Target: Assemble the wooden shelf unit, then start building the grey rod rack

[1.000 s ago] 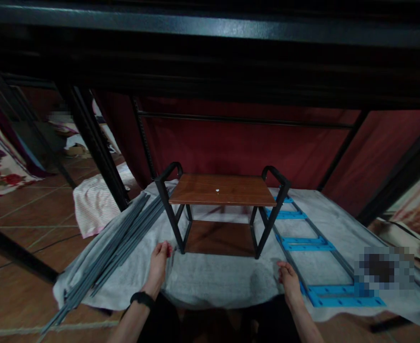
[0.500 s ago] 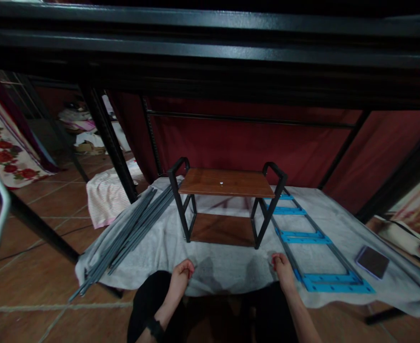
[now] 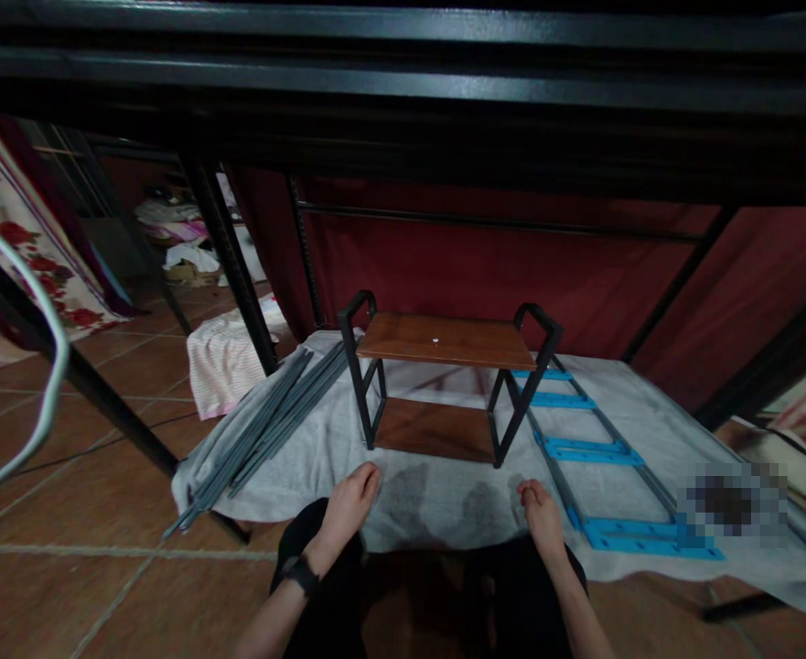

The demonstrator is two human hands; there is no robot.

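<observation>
A small two-tier shelf rack (image 3: 454, 340) stands upright in front of me, with brown wooden boards and black metal side frames. My left hand (image 3: 353, 499) rests over my knee, just short of the rack's left front foot. Its fingers are curled in, and nothing shows in them. On the other side, my right hand (image 3: 540, 514) is loosely closed above my right knee, apart from the rack. A frame of grey tubes and blue plastic connectors (image 3: 598, 454) lies flat to the right of that hand. Several loose grey tubes (image 3: 272, 423) lie bunched at the left.
A grey cloth (image 3: 656, 412) covers the low surface beneath everything. Black metal bars (image 3: 403, 78) cross overhead, and a black post (image 3: 228, 256) rises at the left. A pale curved cable (image 3: 49, 366) hangs at far left. A blurred-out patch (image 3: 728, 503) hides something at right.
The view has shifted slightly left, so things appear further right. My left hand has moved a little forward and upward from the knee. The rack and tubes stay in place.
</observation>
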